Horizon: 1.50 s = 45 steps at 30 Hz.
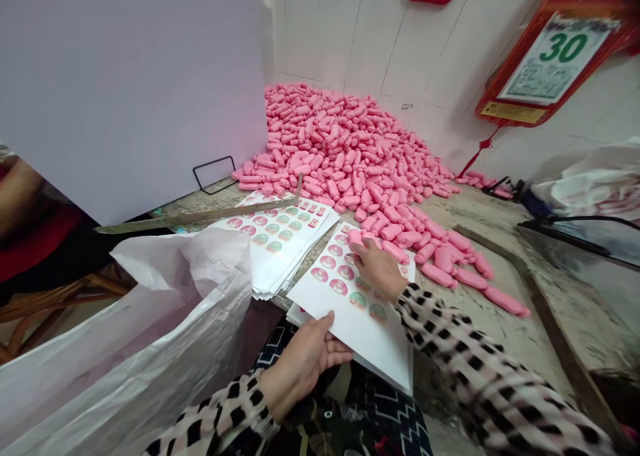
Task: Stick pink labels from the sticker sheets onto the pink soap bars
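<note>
My left hand (pixel 310 356) pinches the near edge of a white sticker sheet (pixel 330 306) between thumb and fingers, above my lap. Round pink and green stickers are printed on the sheet, and more sheets lie under it. My right hand (pixel 379 267) is over the sheet's far part, fingers curled down. Its fingertips are against a pink sausage-shaped piece (pixel 355 237); whether they grip that piece or a sticker is hidden. Several more pink pieces (pixel 393 233) lie against the sheet's far edge.
Behind is a big heap of pink pieces (pixel 345 136) against the tiled wall. A second stack of sticker sheets (pixel 270 243) lies left, under a wooden strip (pixel 210 215). A white plastic bag (pixel 200 283) stands open at left, before a pale panel (pixel 140 89). A wooden edging (pixel 545 309) runs right. Another person's arm (pixel 20 196) shows far left.
</note>
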Motion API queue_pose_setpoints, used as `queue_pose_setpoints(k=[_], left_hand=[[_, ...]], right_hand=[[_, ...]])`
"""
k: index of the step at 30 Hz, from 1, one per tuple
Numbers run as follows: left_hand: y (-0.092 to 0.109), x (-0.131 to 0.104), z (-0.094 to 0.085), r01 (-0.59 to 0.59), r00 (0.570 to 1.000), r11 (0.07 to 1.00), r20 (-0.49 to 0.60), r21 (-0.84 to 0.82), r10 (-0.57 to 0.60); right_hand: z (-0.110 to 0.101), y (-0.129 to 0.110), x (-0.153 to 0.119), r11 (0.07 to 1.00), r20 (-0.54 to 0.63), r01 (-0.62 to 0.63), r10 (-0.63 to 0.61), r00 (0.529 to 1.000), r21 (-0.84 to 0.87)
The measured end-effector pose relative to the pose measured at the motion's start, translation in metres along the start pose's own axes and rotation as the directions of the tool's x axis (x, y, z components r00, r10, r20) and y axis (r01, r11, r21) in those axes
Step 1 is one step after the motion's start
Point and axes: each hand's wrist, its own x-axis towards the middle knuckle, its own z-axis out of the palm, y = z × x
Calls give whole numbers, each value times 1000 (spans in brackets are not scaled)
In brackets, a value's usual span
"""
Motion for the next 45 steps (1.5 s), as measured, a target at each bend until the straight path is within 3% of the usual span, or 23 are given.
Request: queue_pose_setpoints(k=[4, 8, 13, 18, 22, 24, 27, 30, 33, 36, 38, 41, 43, 45], left_hand=[[5, -6, 0, -100, 995, 995, 6, 25, 100], [12, -17, -9, -174, 985, 983, 3, 62, 174], [22, -34, -19, -186, 981, 979, -44, 83, 190], [32, -45, -19, -237, 960, 969, -137, 72, 245], [41, -50, -20, -269, 938, 956, -192, 118, 288], [46, -53, -20, -291, 923, 946, -219, 142, 316], [53, -56, -18, -330, 916, 933, -192, 142, 353], [59, -58, -13, -372, 911, 923, -152, 102, 384], [63, -59, -9, -407, 895, 909, -163, 84, 416], [67, -63, -5, -437, 874, 894, -189, 95, 448], [69, -68, -3, -454, 866, 886, -189, 95, 463], [74, -78, -3, -453, 864, 887, -205, 86, 461], [78, -86, -7, -458, 844, 884, -265, 95, 466], [83, -93, -13, -468, 816, 876, -324, 114, 478]], right_hand=[[19, -9, 29, 997, 45, 28, -24, 999, -75], [33, 7, 32, 995, 65, -42, 49, 997, -96], [37, 38, 18, 982, 46, -148, 154, 987, -114], [26, 52, -6, 973, -1, -215, 216, 976, -85], [12, 53, -33, 933, -97, -299, 323, 941, 201], [7, 49, -51, 798, -3, -357, 410, 912, 486], [0, 36, -85, 374, 343, -492, 398, 851, 786], [-4, 19, -121, 47, 635, -660, 228, 738, 750], [-4, 3, -148, -114, 764, -756, 89, 639, 645], [-2, -9, -157, -289, 827, -788, 20, 562, 543], [0, -14, -154, -466, 822, -713, 56, 567, 524], [5, -20, -141, -675, 758, -497, 143, 637, 545], [9, -25, -132, -717, 733, -443, 137, 667, 537], [10, -31, -125, -703, 720, -457, 114, 684, 545]])
